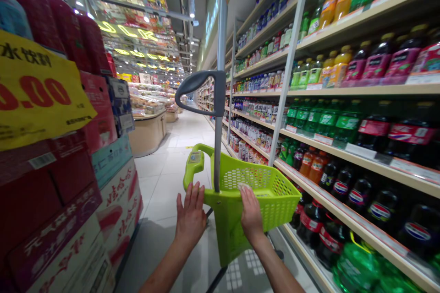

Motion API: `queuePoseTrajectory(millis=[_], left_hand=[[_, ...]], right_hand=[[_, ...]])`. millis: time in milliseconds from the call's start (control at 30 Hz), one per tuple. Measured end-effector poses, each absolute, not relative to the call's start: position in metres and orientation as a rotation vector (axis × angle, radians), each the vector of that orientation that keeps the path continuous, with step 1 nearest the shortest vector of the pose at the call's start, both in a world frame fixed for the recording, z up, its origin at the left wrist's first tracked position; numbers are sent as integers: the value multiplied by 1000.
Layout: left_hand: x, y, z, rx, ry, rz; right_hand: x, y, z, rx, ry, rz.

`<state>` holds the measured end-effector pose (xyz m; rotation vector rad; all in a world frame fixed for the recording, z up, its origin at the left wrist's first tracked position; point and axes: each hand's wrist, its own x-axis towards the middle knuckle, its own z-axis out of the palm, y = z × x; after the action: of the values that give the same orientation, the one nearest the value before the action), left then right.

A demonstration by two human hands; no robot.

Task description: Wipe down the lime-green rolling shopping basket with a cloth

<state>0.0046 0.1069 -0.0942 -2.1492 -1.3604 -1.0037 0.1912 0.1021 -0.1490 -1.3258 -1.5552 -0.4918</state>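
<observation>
A bright green shopping cart basket (240,226) with perforated sides stands in the aisle in front of me. From its near side rises a grey metal pole (217,151) with a dark grey loop handle (197,83). My left hand (191,215) lies with fingers stretched out at the basket's left corner, below the curved green handle (188,173). At the near rim, my right hand (251,215) is closed, with a small white crumpled piece, like a tissue or wipe (244,186), showing at its fingertips. Its thumb is hidden.
Shelves of bottled drinks (343,121) line the right side, close to the basket. Stacked drink cartons (68,219) with a yellow price sign (41,91) stand on the left. The tiled aisle (175,139) runs ahead past a rounded display counter (147,132).
</observation>
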Motion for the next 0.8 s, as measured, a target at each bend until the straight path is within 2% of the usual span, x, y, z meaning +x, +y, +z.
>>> queuePoseTrajectory(millis=[267, 467, 633, 800], left_hand=[[11, 100, -95, -2093, -1374, -1076], [13, 100, -98, -2094, -1378, -1131], [14, 102, -100, -2100, -1388, -1112], [12, 91, -94, -2147, -1349, -1045]], right_hand=[[166, 96, -145, -1212, -1629, -359], [179, 95, -153, -1246, -1480, -353], [146, 89, -149, -1119, -1632, -349], [178, 91, -149, -1179, -1608, -402]])
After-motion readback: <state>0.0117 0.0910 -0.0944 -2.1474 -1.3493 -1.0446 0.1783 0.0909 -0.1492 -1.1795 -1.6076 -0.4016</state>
